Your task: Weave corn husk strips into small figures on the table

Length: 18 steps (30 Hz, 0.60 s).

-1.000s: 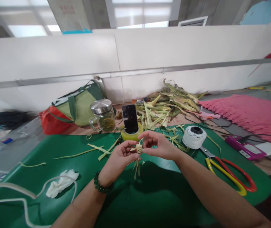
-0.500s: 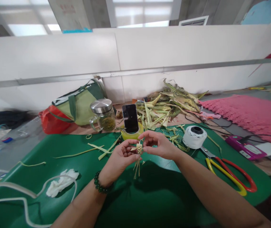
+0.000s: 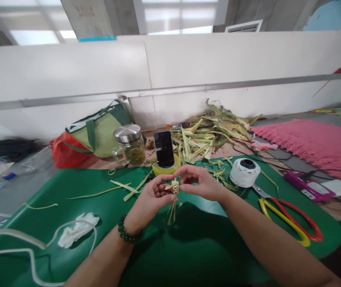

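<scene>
A small woven corn-husk figure (image 3: 175, 186) is held up over the green work surface, with thin loose strands (image 3: 172, 212) hanging below it. My left hand (image 3: 152, 199), with a dark green bead bracelet (image 3: 125, 231) at the wrist, is closed on it from the left, thumb near its lower end. From the right, my right hand (image 3: 198, 183) pinches at its top and side with thumb and index finger. The fingers partly hide the figure. Just behind the hands, a black phone (image 3: 163, 149) leans upright on a yellow tape roll (image 3: 167, 170).
Red-and-yellow-handled scissors (image 3: 287, 219) and a white thread spool (image 3: 245, 172) lie to the right. Corn husks (image 3: 215, 127) are heaped at the back beside a lidded glass mug (image 3: 130, 147). Crumpled tissue (image 3: 77, 230) and a white cable (image 3: 33, 255) are on the left. A purple device (image 3: 309, 186) sits far right.
The two hands stay nearly still around the woven figure. Its hanging strands have shifted very slightly left, and my right fingertips have moved a little at its top.
</scene>
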Tool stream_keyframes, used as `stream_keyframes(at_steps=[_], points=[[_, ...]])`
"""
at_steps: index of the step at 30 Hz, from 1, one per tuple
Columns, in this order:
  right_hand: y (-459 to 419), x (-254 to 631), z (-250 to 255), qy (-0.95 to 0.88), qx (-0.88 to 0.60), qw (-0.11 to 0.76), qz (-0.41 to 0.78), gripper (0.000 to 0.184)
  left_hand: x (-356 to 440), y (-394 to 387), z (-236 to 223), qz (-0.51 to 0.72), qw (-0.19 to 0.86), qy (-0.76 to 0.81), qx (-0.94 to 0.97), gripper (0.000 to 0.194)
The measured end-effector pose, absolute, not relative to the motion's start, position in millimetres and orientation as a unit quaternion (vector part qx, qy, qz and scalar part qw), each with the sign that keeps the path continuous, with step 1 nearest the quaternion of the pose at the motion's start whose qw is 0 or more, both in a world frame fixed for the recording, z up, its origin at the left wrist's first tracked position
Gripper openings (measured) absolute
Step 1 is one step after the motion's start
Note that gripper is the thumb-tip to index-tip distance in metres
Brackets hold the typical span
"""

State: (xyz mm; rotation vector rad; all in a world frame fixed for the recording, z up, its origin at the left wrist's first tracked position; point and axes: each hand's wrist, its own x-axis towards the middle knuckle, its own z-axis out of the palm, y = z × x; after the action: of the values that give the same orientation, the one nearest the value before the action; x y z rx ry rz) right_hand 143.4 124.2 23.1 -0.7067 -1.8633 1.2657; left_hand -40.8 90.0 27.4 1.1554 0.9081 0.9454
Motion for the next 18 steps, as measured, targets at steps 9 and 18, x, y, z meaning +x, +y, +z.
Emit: stream_keyframes(at_steps=[9,18], points=[[124.5,142.7,20.9,-0.734,-0.281,0.377,0.49,0.025,-40.1,89.3,27.8,0.42,0.637,0.4,0.508,0.051],[125.7,141.0,16.6,-0.724,-0.292,0.469,0.413,0.024,-39.1,86.3,29.1,0.366,0.7,0.408,0.459,0.039]])
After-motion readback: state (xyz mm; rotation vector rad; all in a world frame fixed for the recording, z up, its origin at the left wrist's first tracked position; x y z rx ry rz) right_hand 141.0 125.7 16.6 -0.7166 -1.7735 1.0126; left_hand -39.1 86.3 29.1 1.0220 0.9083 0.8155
